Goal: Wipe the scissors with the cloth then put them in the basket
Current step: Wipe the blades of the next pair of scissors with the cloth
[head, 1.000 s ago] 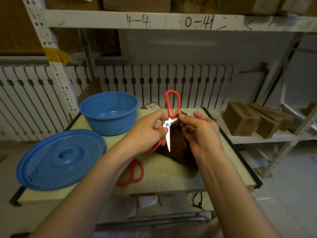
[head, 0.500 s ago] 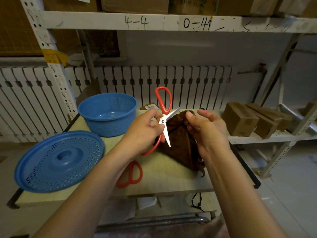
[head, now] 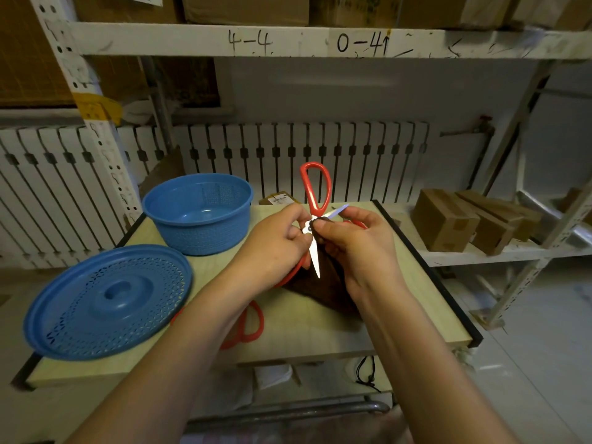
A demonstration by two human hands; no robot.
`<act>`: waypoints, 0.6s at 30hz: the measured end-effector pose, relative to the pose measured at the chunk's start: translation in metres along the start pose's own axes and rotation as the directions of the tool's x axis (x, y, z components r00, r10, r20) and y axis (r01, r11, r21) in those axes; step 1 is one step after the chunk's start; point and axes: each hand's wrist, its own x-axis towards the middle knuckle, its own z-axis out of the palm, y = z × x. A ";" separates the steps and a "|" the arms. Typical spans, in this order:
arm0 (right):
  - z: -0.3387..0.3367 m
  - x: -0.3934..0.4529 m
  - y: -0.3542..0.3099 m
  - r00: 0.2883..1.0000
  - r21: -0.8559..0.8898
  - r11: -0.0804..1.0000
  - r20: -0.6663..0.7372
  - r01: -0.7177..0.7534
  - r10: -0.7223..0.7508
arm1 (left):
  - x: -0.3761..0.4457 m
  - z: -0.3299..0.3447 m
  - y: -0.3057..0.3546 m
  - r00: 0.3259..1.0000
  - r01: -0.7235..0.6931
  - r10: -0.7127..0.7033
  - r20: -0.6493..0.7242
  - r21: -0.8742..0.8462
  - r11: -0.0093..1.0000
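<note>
The left hand (head: 275, 241) still grips the open red scissors (head: 315, 219) right of the basket (head: 198, 213); the right hand (head: 355, 241) has now pinched the cloth (head: 326, 283) onto the pivot.

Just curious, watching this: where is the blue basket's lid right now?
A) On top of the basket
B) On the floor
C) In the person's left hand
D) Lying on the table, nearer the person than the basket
D: the blue lid lies flat on the table, apart from the open blue basket behind it.
</note>
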 end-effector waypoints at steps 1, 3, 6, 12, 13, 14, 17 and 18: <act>0.000 0.001 -0.001 1.000 0.023 1.000 -0.007 -0.006 0.006 | 0.000 -0.002 0.000 1.000 -0.009 0.009 0.007 -0.005 1.000; -0.001 0.002 -0.002 1.000 0.038 0.999 -0.026 -0.006 0.007 | 0.000 -0.004 -0.001 1.000 -0.017 0.017 0.020 -0.025 1.000; -0.002 0.005 -0.003 0.998 0.016 1.000 -0.065 -0.003 0.004 | 0.000 -0.006 0.000 0.999 -0.008 0.009 0.041 -0.043 0.999; -0.008 0.011 -0.008 0.993 -0.023 1.000 -0.118 0.002 -0.004 | -0.001 -0.010 0.003 0.997 -0.004 0.005 0.081 -0.019 1.000; -0.008 0.012 -0.008 0.992 -0.023 1.000 -0.126 0.006 -0.009 | -0.001 -0.010 0.004 0.997 -0.003 0.004 0.081 -0.019 1.000; -0.009 0.013 -0.009 0.991 -0.022 1.000 -0.132 0.010 -0.013 | 0.000 -0.010 0.005 0.997 -0.001 0.003 0.080 -0.020 1.000; -0.011 0.014 -0.010 0.988 -0.013 1.000 -0.151 0.009 -0.011 | 0.000 -0.012 0.007 0.996 0.007 -0.006 0.092 -0.010 1.000; -0.011 0.014 -0.010 0.987 -0.004 1.000 -0.159 0.005 -0.005 | 0.000 -0.013 0.007 0.995 0.008 -0.007 0.098 -0.006 1.000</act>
